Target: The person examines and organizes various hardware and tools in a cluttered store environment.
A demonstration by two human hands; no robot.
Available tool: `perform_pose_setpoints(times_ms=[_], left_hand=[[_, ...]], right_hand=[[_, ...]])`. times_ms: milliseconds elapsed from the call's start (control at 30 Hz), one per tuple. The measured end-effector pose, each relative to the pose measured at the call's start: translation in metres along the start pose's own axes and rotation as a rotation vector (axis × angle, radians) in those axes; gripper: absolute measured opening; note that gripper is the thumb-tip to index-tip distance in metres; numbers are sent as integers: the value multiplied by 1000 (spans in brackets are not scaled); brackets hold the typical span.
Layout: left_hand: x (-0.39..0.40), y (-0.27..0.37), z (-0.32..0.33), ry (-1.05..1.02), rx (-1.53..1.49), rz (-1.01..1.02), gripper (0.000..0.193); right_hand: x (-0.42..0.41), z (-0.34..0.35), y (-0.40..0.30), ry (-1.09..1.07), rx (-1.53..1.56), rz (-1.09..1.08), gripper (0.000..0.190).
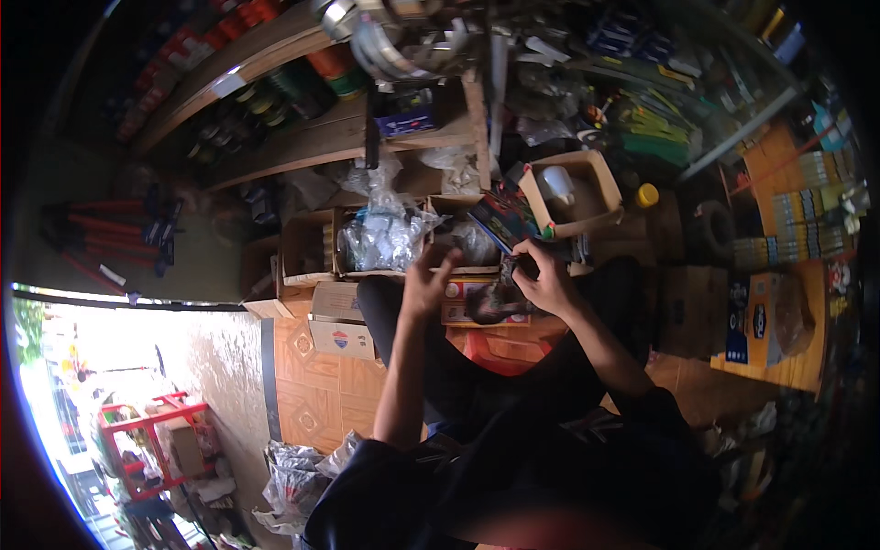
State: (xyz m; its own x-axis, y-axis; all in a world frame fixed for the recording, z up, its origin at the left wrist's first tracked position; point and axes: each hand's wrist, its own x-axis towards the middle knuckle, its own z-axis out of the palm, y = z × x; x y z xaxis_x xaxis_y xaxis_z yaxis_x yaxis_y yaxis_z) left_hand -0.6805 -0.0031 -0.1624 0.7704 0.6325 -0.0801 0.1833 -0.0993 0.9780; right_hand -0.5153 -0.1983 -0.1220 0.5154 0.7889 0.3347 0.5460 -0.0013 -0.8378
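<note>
My left hand (427,278) is raised above my left thigh, blurred, its fingers apart with nothing seen in them. My right hand (548,278) pinches the top of a dark, crumpled item (496,304) between thumb and fingers. The item hangs down over a red and yellow box (456,290) between my knees. Blur hides what it is made of. Just beyond my hands, transparent plastic bags (388,237) fill a cardboard box. An open cardboard box (591,199) with a white object (558,184) inside stands past my right hand, beside a dark printed box (505,213).
Wooden shelves (275,48) crowded with goods rise in front. A closed cardboard carton (342,337) sits on the tiled floor (309,392) at left. Below me is a red plastic stool (505,350). A yellow-capped container (647,195) and an orange and blue box (756,320) stand at right.
</note>
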Motion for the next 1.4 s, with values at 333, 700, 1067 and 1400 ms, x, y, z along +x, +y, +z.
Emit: perform_pose_setpoints(times_ms=[333,700,1067,1400], left_hand=[[-43,39,94,-201,109,192,13],[-18,125,68,-264,308,329,19],[10,171,-79,-23,258,368,17],[-12,88,7,115,-23,171,17]], right_hand=[[-18,-62,-12,95,-51,59,15],[0,-85,-44,209,-58,-6,21],[-32,-72,22,-233,5,37,35],[-36,-59,7,109,177,72,33]])
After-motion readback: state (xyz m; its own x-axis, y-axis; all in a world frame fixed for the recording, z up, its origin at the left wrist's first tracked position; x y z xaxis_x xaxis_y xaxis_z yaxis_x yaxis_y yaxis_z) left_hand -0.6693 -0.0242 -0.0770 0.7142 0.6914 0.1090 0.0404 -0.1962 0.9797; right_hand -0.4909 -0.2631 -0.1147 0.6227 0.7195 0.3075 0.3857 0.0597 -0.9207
